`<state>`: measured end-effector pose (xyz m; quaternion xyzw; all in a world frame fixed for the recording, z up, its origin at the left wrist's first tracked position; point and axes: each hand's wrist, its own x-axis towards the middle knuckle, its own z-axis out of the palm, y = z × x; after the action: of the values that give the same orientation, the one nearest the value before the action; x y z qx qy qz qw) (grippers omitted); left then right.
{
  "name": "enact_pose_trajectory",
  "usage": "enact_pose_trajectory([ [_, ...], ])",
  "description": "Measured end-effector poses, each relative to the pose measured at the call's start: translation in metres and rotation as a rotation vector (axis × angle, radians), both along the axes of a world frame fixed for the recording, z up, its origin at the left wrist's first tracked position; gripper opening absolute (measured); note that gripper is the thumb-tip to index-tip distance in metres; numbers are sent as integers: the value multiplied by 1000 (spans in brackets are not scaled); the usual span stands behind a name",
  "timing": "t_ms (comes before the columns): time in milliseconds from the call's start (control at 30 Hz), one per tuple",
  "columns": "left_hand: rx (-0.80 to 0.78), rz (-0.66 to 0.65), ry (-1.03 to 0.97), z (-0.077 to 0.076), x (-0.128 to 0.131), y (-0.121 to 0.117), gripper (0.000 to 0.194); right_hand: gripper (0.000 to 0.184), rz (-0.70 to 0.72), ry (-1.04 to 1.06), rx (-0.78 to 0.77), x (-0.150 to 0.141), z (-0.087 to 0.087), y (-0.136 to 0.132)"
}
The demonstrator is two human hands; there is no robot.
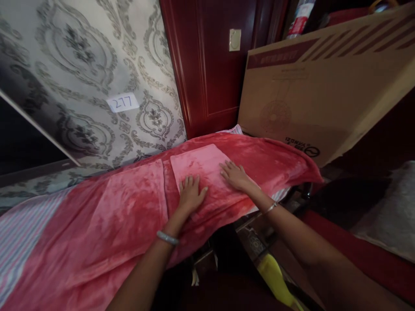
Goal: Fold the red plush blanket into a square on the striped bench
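Around mid-frame, I see the pink cloth [204, 160] reaching upward between my left hand [191, 196] on its left side and right hand [236, 176] at its right edge, both flat, apart, clamping nothing.

Striped sheet [26, 233] mostly hidden under red blanket [129, 233] — both cut off by picture edges. Bottle [300, 19] cropped at top. Cardboard box [324, 90] runs past right edge — small print blurred. Yellow item [274, 276]: 1 end cut off below.
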<state>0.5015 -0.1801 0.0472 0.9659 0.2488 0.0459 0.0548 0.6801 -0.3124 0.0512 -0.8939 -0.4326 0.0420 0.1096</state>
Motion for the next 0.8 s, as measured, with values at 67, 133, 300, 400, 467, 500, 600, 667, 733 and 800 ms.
enact_pose_trajectory([
  [67, 38, -50, -24, -6, -11, -15, 67, 55, 102, -75, 36, -26, -9, -8],
  [133, 66, -87, -24, -16, -21, -29, 68, 55, 169, -116, 31, -44, -23, -15],
  [300, 120, -90, -26, -32, -31, -43, 70, 58, 116, -175, 1, -25, -49, -39],
  [400, 122, -92, -30, -33, -31, -42, 71, 60, -2, -126, -23, 9, -56, -56],
  [467, 117, -92, -45, -33, -31, -41, 71, 61, -48, -92, -12, 22, -60, -64],
  [500, 113, -93, -53, -33, -31, -41, 71, 61, -60, -84, -4, 26, -62, -66],
  [600, 87, -89, -71, -33, -32, -42, 72, 60, -80, -94, 19, 26, -68, -68],
  [667, 57, -86, -75, -32, -33, -44, 72, 59, -88, -108, 36, 24, -72, -68],
  [733, 21, -87, -80, -30, -35, -46, 73, 59, -86, -123, 57, 24, -76, -69],
  [800, -7, -89, -92, -30, -37, -47, 75, 60, -78, -132, 73, 27, -81, -70],
])
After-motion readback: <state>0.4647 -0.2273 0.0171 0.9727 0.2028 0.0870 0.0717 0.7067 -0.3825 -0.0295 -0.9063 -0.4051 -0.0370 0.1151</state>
